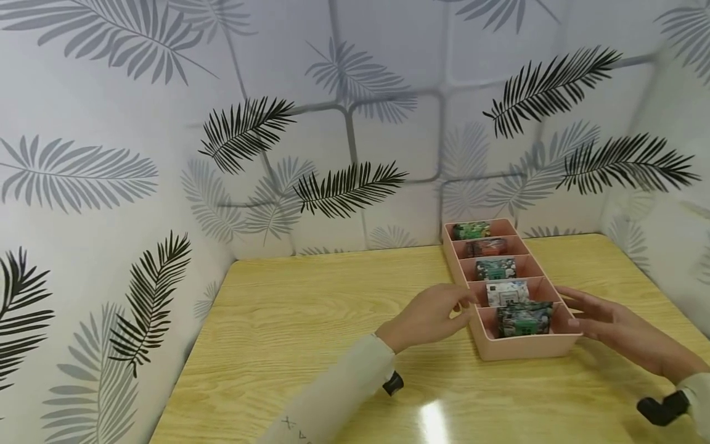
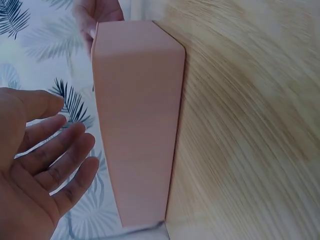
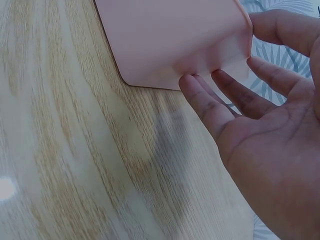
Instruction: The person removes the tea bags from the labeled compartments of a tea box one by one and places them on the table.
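Note:
A pink divided box stands on the table, with one small printed packet in each compartment. The nearest packet is dark with a green label; behind it lies a white packet. My left hand is beside the box's left wall, fingers loosely bent. In the left wrist view, a gap shows between those fingers and the box wall. On the opposite side, my right hand has its fingertips against the outer wall and its thumb at the rim near the front corner.
Farther back in the box are a teal packet, a red packet and a green packet. The wood-grain table extends left of the box. A leaf-patterned covering rises behind the table's back edge.

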Action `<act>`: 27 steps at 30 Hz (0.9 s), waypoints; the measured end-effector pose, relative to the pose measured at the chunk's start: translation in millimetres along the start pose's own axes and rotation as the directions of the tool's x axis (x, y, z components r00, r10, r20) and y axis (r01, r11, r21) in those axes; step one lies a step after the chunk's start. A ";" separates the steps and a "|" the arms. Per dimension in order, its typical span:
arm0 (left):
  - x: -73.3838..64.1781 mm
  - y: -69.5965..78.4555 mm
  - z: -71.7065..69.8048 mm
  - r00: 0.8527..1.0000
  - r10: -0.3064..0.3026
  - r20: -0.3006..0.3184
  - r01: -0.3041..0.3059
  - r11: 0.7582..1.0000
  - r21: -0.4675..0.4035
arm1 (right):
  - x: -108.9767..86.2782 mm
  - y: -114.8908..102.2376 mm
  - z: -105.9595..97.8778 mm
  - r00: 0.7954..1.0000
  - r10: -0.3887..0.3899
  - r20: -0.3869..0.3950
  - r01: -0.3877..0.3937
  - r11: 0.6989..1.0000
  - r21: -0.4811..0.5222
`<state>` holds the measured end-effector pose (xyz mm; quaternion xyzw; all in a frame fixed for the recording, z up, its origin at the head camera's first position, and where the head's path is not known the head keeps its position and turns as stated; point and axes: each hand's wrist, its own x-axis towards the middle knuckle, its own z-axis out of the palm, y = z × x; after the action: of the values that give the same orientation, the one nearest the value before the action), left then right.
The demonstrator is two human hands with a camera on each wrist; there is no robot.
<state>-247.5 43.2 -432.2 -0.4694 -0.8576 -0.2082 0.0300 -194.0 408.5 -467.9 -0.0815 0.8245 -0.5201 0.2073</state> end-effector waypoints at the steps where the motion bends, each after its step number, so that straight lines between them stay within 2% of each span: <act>1: 6.2 2.9 2.4 1.000 -0.002 0.003 0.002 1.000 0.004 | -0.4 -0.4 -0.6 1.000 -0.002 0.010 0.002 1.000 0.010; 6: 28.7 13.0 12.6 1.000 -0.029 0.009 0.029 0.998 0.049 | -1.8 -0.8 -2.2 0.998 -0.022 0.063 0.018 0.998 0.057; 14: 49.1 22.2 27.6 0.999 -0.039 0.035 0.030 0.976 0.216 | -3.7 0.6 -3.3 0.998 -0.021 0.063 0.016 0.997 0.070; 19: 56.3 26.5 33.5 0.998 -0.049 0.049 0.031 0.950 0.311 | -4.7 3.5 -4.1 0.998 -0.017 0.066 0.011 0.997 0.081; 27: 59.9 32.4 37.2 0.998 -0.054 0.037 0.035 0.922 0.386 | -4.5 3.7 -3.1 0.998 -0.006 0.059 0.002 0.997 0.077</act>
<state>-249.0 120.3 -440.6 -0.4395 -0.8927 -0.0254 0.0966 -190.9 414.3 -468.9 -0.0904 0.7971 -0.5494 0.2337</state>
